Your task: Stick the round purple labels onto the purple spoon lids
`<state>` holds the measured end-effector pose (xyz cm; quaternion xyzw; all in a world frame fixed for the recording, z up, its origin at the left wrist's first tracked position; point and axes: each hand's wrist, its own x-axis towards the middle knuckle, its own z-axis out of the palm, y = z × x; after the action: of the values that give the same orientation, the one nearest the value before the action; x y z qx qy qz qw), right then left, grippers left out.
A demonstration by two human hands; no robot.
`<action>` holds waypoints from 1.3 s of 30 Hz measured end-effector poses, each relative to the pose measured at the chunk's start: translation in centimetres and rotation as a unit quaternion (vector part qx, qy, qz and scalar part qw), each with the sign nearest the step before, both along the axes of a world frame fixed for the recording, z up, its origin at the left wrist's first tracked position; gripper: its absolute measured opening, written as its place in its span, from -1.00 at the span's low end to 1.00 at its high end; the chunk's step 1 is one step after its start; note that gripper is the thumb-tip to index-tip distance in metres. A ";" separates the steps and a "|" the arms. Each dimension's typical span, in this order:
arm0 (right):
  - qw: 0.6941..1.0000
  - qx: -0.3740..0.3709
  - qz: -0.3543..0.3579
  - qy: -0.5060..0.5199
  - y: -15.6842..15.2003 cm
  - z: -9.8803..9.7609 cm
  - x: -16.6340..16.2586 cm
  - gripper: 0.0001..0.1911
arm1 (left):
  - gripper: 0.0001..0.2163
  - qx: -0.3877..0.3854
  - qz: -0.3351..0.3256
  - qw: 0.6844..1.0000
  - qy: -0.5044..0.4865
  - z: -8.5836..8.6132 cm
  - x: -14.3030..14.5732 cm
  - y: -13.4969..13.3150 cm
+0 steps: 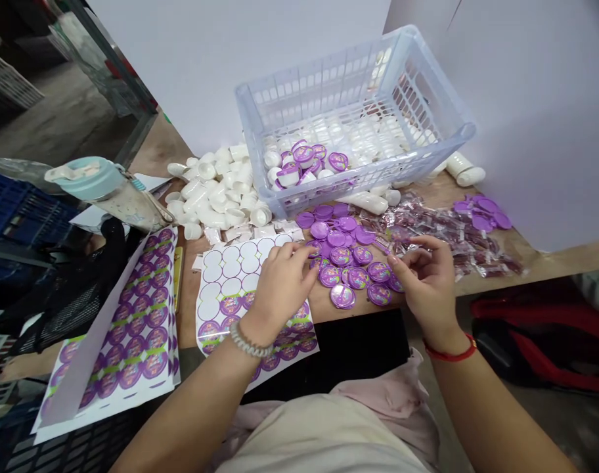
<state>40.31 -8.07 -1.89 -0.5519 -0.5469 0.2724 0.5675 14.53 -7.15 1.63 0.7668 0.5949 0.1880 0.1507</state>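
My left hand (286, 282) is over a sheet of round purple stickers (230, 322), its fingers bent and a little apart. Its fingertips are at the left edge of a pile of purple lids (347, 225). Bare white circles show on the upper part of the sheet. Beside the pile, on its right, is my right hand (427, 279), with thumb and forefinger apart and the other fingers curled. I see nothing held in either hand. Between the hands, several lids with printed stickers (357, 278) lie near the table's front edge.
A pale blue plastic basket (260, 131) holds white cups, some with purple lids. Loose white cups (215, 190) are heaped left of it. Small clear packets (442, 230) and purple spoon-like pieces (484, 211) lie right. A tumbler (117, 194) and more sticker sheets (127, 335) stand left.
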 end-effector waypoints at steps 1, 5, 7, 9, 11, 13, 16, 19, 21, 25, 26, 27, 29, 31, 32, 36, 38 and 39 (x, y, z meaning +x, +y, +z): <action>1.000 0.002 -0.003 -0.022 0.1 -0.3 0.1 -0.68 | -0.70 -0.002 -0.006 1.000 0.011 0.0 0.7 0.4; 0.997 0.000 -0.008 -0.075 0.1 -1.1 0.4 -0.84 | -0.63 -0.016 -0.039 0.998 0.056 -0.5 3.2 1.9; 0.996 -0.002 -0.006 -0.087 0.2 -1.5 0.5 -0.78 | -0.60 -0.024 -0.053 0.996 0.066 -0.8 4.0 2.3; 0.994 0.006 0.006 -0.113 0.3 -1.9 0.7 -0.54 | -0.60 -0.026 -0.058 0.995 0.073 -1.0 4.6 2.5; 0.989 0.023 0.025 -0.147 0.8 -2.2 0.7 -0.33 | -0.64 -0.025 -0.056 0.995 0.077 -1.2 4.9 2.5; 0.983 0.039 0.046 -0.174 1.6 -2.4 0.3 -0.26 | -0.66 -0.026 -0.049 0.996 0.076 -1.4 5.0 2.5; 0.963 0.050 0.075 -0.253 3.5 -2.1 -1.0 -0.20 | -0.65 -0.025 -0.042 0.997 0.066 -1.5 4.9 2.4; 0.918 0.044 0.078 -0.386 5.6 -1.3 -2.5 -0.15 | -0.65 -0.019 -0.034 0.999 0.032 -1.5 4.4 2.2; 0.892 0.037 0.071 -0.444 6.5 -0.6 -3.0 -0.19 | -0.67 -0.007 -0.022 1.000 -0.004 -1.3 3.8 2.0; 0.919 0.055 0.063 -0.385 6.5 0.7 -2.8 -0.28 | -0.71 0.020 0.002 0.995 -0.099 -0.5 2.5 1.4; 0.936 0.070 0.057 -0.340 6.1 1.1 -2.7 -0.28 | -0.72 0.017 0.005 0.991 -0.133 -0.3 2.3 1.2; 0.952 0.086 0.048 -0.290 5.6 1.6 -2.6 -0.29 | -0.74 0.004 0.007 0.985 -0.171 0.0 2.2 1.0; 0.975 0.116 0.030 -0.190 4.5 2.5 -2.9 -0.26 | -0.77 -0.056 0.009 0.961 -0.269 0.6 2.3 0.6; 0.982 0.145 0.033 -0.115 3.0 3.3 -3.5 -0.22 | -0.77 -0.142 0.012 0.913 -0.383 1.2 2.8 0.1; 0.981 0.163 0.047 -0.094 2.3 3.6 -3.9 -0.20 | -0.74 -0.185 0.015 0.877 -0.442 1.4 3.0 -0.2; 0.959 0.226 0.113 -0.127 -0.8 3.7 -4.9 -0.18 | -0.68 -0.282 0.046 0.705 -0.650 2.3 3.6 -1.2; 0.949 0.228 0.137 -0.167 -1.9 3.5 -5.1 -0.22 | -0.71 -0.286 0.065 0.652 -0.699 2.7 3.5 -1.7; 0.946 0.227 0.150 -0.175 -2.4 3.4 -5.1 -0.23 | -0.72 -0.282 0.071 0.642 -0.710 2.9 3.3 -1.9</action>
<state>35.19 -10.42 1.52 -0.3588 -0.7616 0.1217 0.5257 17.86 -9.05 4.54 0.2739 0.3825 0.5078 0.7217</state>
